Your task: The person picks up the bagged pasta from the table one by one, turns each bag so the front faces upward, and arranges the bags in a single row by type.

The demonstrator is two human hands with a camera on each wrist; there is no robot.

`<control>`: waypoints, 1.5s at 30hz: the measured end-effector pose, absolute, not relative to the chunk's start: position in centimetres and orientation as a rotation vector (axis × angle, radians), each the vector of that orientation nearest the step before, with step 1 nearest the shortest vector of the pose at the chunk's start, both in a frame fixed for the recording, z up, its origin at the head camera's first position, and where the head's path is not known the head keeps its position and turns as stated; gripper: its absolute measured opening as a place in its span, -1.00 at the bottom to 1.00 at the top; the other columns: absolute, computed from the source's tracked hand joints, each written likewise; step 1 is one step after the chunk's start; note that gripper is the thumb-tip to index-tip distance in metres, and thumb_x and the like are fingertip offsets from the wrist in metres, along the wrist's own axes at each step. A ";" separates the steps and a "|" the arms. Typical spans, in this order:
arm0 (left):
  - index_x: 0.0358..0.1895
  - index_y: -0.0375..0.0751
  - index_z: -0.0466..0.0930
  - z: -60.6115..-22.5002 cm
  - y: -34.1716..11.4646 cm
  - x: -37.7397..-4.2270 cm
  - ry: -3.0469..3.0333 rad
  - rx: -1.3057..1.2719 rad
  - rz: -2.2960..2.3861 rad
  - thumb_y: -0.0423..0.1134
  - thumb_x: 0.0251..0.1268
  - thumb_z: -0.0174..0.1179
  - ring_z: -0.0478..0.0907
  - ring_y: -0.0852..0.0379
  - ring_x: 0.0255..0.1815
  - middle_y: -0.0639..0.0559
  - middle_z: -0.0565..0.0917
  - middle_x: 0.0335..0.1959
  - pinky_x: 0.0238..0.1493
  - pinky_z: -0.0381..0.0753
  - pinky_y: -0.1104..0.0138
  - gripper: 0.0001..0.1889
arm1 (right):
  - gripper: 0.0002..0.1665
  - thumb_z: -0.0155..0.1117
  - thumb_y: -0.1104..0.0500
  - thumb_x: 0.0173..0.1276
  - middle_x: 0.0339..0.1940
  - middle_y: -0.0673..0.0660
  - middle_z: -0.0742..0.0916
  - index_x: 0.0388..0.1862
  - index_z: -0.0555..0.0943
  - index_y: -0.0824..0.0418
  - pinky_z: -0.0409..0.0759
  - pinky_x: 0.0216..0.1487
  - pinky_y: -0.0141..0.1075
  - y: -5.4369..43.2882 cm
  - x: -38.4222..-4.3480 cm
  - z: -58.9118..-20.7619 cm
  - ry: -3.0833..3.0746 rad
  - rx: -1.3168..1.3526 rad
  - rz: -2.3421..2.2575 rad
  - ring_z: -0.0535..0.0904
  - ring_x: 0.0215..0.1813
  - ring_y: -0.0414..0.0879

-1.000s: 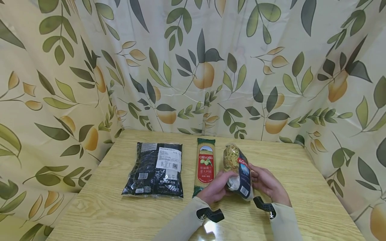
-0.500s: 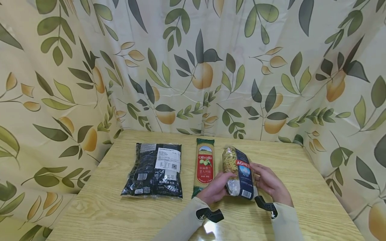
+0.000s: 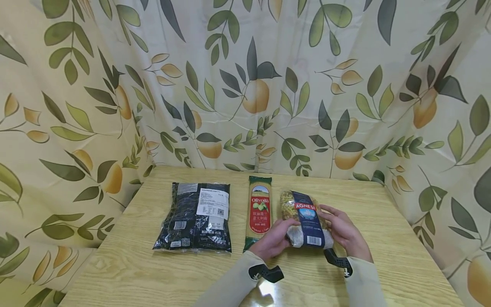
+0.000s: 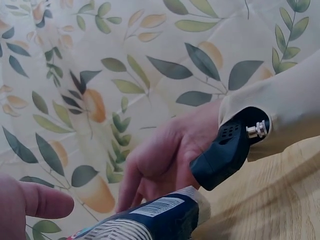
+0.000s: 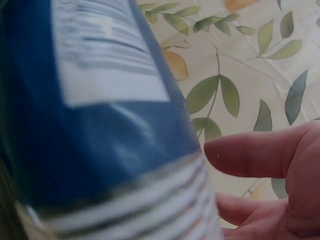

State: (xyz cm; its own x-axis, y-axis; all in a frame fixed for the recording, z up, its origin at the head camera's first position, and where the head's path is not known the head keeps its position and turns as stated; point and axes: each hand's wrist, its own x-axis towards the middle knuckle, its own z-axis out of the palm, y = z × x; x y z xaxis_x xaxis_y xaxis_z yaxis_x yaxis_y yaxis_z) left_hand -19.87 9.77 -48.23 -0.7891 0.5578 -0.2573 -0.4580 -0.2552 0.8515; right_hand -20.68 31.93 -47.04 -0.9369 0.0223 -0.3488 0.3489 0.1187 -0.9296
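Observation:
A bag of pasta (image 3: 307, 217) with a dark blue "AGNESI" label sits between my two hands, its front tipped up toward me. On its left side my left hand (image 3: 274, 238) holds it, thumb along the front and the other fingers hidden beneath. My right hand (image 3: 345, 230) holds the right side, with its thumb (image 5: 250, 152) right at the bag's edge and fingers partly behind. The bag's barcode end shows in the left wrist view, below the right hand (image 4: 165, 155).
Left of my left hand lies a slim packet of spaghetti (image 3: 259, 209) with a red label. Farther left is a large black packet (image 3: 195, 217) with white stickers. All lie on a wooden table (image 3: 153, 281) backed by a leaf-patterned curtain (image 3: 238, 85).
Between my hands the pasta bag has turned so its blue label faces up toward me, and it has sunk slightly lower. The other two packets have stayed put.

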 end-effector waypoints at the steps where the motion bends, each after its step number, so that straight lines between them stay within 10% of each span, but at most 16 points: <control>1: 0.37 -0.32 0.47 -48.3 9.8 -19.9 1.359 0.128 2.079 -0.21 0.46 0.09 0.58 -0.06 0.34 -0.15 0.62 0.30 0.43 0.54 0.01 -0.52 | -0.21 -0.05 0.11 0.69 0.58 0.39 0.25 0.70 -0.07 0.32 0.55 0.02 -0.44 31.9 -20.7 -47.1 2.158 0.365 -1.897 0.39 0.18 -0.15; 18: 0.37 -0.28 0.41 -48.1 9.9 -19.9 1.403 0.119 2.067 -0.21 0.42 0.12 0.54 0.01 0.33 -0.10 0.58 0.30 0.51 0.45 0.02 -0.50 | -0.26 0.01 0.29 0.61 0.44 0.34 0.31 0.67 0.06 0.35 0.46 -0.15 -0.46 31.8 -20.9 -47.6 2.275 0.483 -1.948 0.39 -0.08 -0.25; 45: 0.55 -0.26 0.23 -48.2 10.6 -19.9 1.398 0.201 2.129 -0.25 0.42 0.08 0.44 -0.02 0.47 -0.15 0.51 0.45 0.63 0.24 0.00 -0.35 | -0.25 0.05 0.35 0.57 0.63 0.43 0.26 0.67 0.12 0.26 0.47 -0.16 -0.65 32.0 -21.3 -47.9 2.287 0.697 -2.075 0.40 0.32 -0.03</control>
